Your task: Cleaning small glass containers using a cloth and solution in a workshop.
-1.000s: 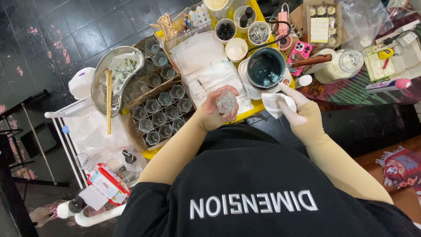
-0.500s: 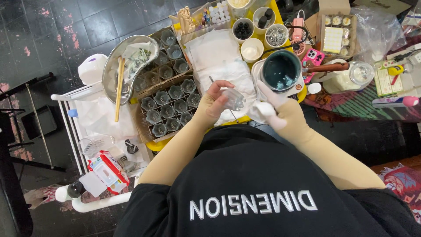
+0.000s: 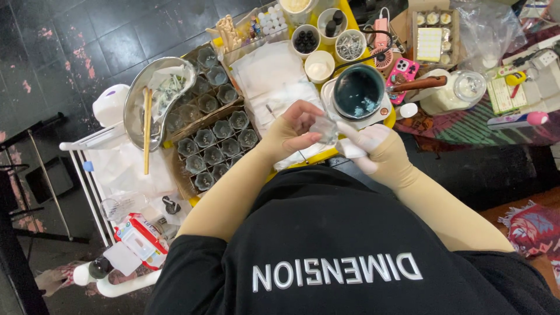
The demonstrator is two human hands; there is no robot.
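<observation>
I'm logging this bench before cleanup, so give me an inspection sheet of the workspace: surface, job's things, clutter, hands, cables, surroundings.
Surface: yellow table crowded, white cloth spread on it.
Job's things: small clear glass held over the table edge; white wipe at it.
Clutter: box of glasses, metal bowl with chopsticks, dark pot with wooden handle, small cups, pink phone, glass jar.
Hands: left hand grips the glass; right hand holds the wipe; both arms in beige sleeves.
Cables: dark cable behind the pot.
Surroundings: dark tiled floor, white rack beside the table, patterned mat.
</observation>
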